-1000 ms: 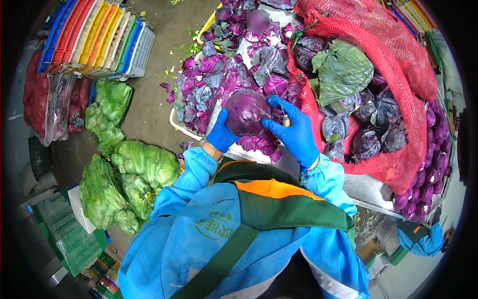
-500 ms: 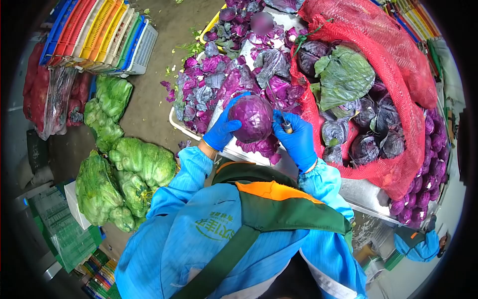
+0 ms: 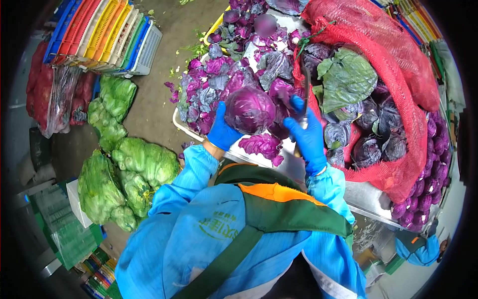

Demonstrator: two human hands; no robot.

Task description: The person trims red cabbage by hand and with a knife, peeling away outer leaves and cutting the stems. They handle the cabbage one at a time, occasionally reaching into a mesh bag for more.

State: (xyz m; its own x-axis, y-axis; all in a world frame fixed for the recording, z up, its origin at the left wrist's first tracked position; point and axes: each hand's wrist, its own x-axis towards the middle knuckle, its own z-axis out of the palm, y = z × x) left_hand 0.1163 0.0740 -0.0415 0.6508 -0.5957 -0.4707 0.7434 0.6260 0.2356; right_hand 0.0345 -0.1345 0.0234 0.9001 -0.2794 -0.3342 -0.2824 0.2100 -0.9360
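Observation:
A round red cabbage (image 3: 250, 110) sits in my left hand (image 3: 223, 130), whose blue-gloved fingers cup its left side and underside. To its right, my right hand (image 3: 307, 136), gloved the same way, grips a knife (image 3: 306, 94). The blade points up and away from me, apart from the cabbage. Loose purple leaves (image 3: 261, 144) lie on the pale worktop below the cabbage. A heap of trimmed leaves (image 3: 206, 94) spreads behind and to the left of it.
Right of my hands, an open red mesh sack (image 3: 398, 169) holds several untrimmed cabbages under a big green leaf (image 3: 348, 79). Bagged purple cabbages (image 3: 423, 194) stand at the far right. Bagged green vegetables (image 3: 129, 174) and stacked colored crates (image 3: 99, 40) are on the left.
The cabbage has turned in my left hand and shifted slightly down. My right hand has moved right, away from it, and the knife blade now points upward.

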